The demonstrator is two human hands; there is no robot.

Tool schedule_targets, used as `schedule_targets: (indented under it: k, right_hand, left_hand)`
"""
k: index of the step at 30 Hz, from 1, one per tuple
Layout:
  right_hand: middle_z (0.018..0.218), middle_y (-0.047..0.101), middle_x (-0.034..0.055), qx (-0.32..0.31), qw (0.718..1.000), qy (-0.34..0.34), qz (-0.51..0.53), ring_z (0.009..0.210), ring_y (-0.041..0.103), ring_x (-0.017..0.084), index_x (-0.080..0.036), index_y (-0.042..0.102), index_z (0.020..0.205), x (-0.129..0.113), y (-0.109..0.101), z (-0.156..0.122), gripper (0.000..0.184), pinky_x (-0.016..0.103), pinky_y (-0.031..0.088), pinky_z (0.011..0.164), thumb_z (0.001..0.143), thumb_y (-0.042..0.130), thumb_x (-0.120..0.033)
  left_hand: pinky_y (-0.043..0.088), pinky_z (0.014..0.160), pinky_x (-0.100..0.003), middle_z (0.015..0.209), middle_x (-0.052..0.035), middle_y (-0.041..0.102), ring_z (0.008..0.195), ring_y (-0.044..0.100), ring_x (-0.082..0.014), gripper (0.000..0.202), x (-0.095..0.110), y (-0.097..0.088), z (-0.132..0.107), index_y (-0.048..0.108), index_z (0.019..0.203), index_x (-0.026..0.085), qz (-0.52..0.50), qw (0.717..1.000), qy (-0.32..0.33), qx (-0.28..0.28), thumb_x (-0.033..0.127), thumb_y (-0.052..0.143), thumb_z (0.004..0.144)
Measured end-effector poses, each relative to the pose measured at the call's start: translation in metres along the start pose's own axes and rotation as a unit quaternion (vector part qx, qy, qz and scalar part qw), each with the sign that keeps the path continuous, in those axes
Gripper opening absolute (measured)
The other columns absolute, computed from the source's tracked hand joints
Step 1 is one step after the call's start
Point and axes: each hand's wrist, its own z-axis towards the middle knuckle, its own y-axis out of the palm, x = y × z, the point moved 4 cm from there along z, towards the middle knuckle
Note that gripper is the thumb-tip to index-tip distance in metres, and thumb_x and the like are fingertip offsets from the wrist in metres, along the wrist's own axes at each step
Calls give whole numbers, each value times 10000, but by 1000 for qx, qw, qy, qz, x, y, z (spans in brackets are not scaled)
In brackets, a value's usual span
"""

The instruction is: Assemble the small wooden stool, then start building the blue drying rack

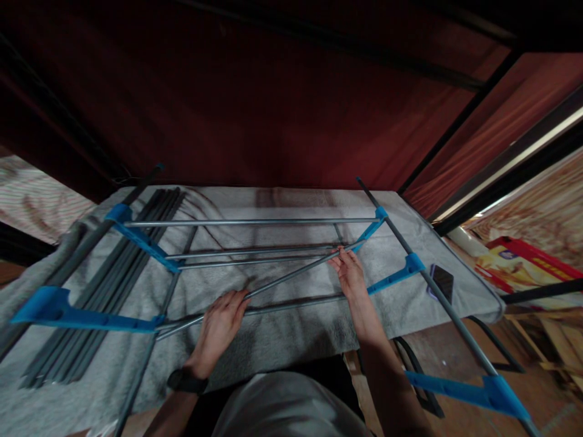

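A rack of grey metal rods and blue plastic brackets (141,241) lies partly put together on a grey towel-covered table (273,340). My left hand (221,325) is closed around a loose silver rod (291,276) that runs diagonally up to the right. My right hand (350,272) pinches the same rod near its far end, close to a blue bracket (371,229). A black watch is on my left wrist.
A bundle of dark grey rods (104,285) lies at the table's left. A phone (441,280) rests near the right edge. A long upright with blue brackets (473,391) reaches past the table at lower right. A dark red curtain (273,103) hangs behind. A red box (523,261) is at far right.
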Motion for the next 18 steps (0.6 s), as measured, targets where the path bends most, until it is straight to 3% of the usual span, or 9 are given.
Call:
schedule_targets:
  k: [7, 18]
  right_hand:
    - [840, 724, -11, -13, 1000, 3, -11, 767, 710, 124, -227, 670, 884, -1, -1, -1, 223, 229, 613, 718, 732, 821, -290]
    - [715, 688, -72, 10, 1000, 5, 9, 606, 656, 82, -245, 564, 717, 0, -3, 3, 309, 219, 612, 682, 686, 864, -314]
  left_hand:
    - [556, 824, -345, 1019, -81, 736, 897, 699, -222, 364, -1, 0, 0, 662, 1104, 197, -9, 1000, 3, -14, 397, 371, 1017]
    - [554, 764, -328, 948, -77, 740, 860, 711, -222, 345, -14, -6, -8, 639, 1031, 198, 7, 999, -27, 16, 446, 401, 1002]
